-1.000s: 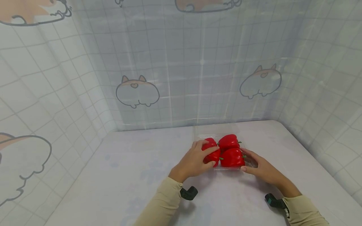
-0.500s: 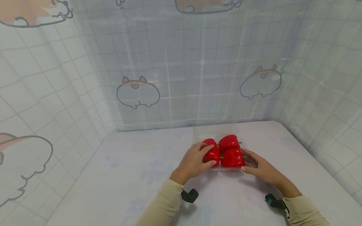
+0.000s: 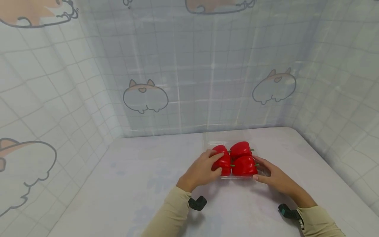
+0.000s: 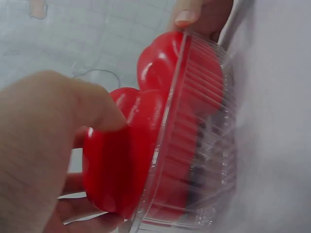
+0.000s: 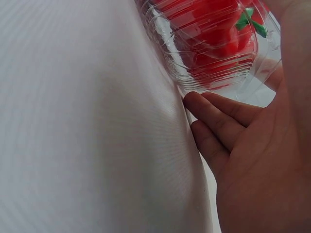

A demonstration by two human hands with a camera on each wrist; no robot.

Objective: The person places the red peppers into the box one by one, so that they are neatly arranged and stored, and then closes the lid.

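Several red bell peppers with green stems sit packed in a clear plastic container. My left hand holds the near left bell pepper, thumb at its near end and fingers over its left side. In the left wrist view, the thumb presses that bell pepper above the container's rim, with the other fingers behind it. My right hand grips the container's right end, thumb at the near corner. In the right wrist view, its fingertips touch the container's lower edge.
A clear lid stands open behind the container. The table has a pale cloth, and patterned curtains enclose it at the back and sides. Small dark cameras are on both wrists.
My left hand's fingers have drawn back a little to the left over the bell pepper, showing more of its top. The right hand and container stay in place.
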